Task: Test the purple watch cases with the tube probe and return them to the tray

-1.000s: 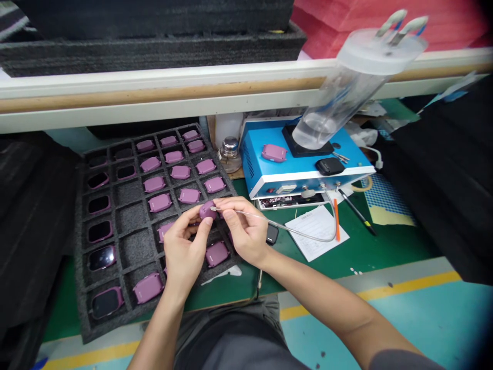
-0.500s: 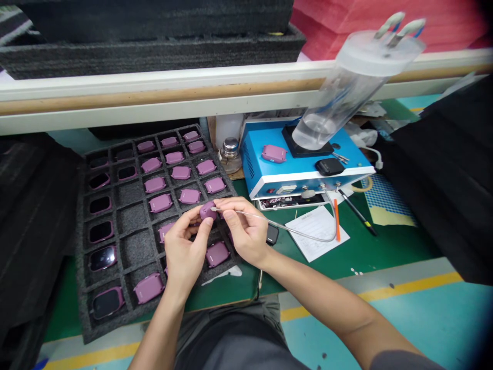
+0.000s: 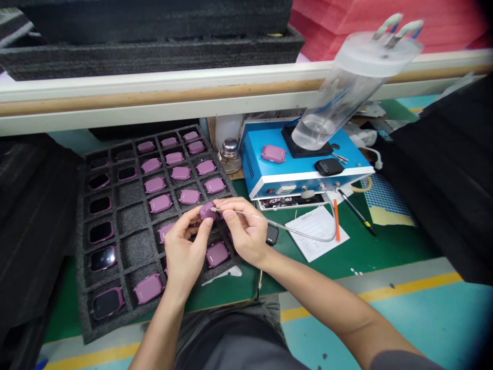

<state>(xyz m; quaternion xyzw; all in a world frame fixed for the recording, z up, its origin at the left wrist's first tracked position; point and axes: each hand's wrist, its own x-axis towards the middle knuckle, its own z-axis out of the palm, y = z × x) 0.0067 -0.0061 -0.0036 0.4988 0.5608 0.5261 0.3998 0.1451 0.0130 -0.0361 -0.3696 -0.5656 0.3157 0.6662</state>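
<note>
My left hand (image 3: 188,246) grips a purple watch case (image 3: 207,211) between thumb and fingers, tilted on its edge above the foam tray. In my right hand (image 3: 245,228) is a thin clear tube (image 3: 298,234), pinched near its end; its tip touches, or lies very close to, the side of the watch case. From there the tube loops to the front of a blue machine (image 3: 265,172). Below my hands, the dark grey foam tray (image 3: 138,249) holds several purple watch cases (image 3: 149,288), some with black screens facing up.
A clear cylinder (image 3: 319,113) with liquid leans atop the machine, beside a loose purple case (image 3: 273,153) and a black case (image 3: 328,166). A paper sheet (image 3: 311,231), an orange stick (image 3: 337,220) and a pen (image 3: 356,211) lie to the right. A glass bottle (image 3: 230,154) stands behind the tray.
</note>
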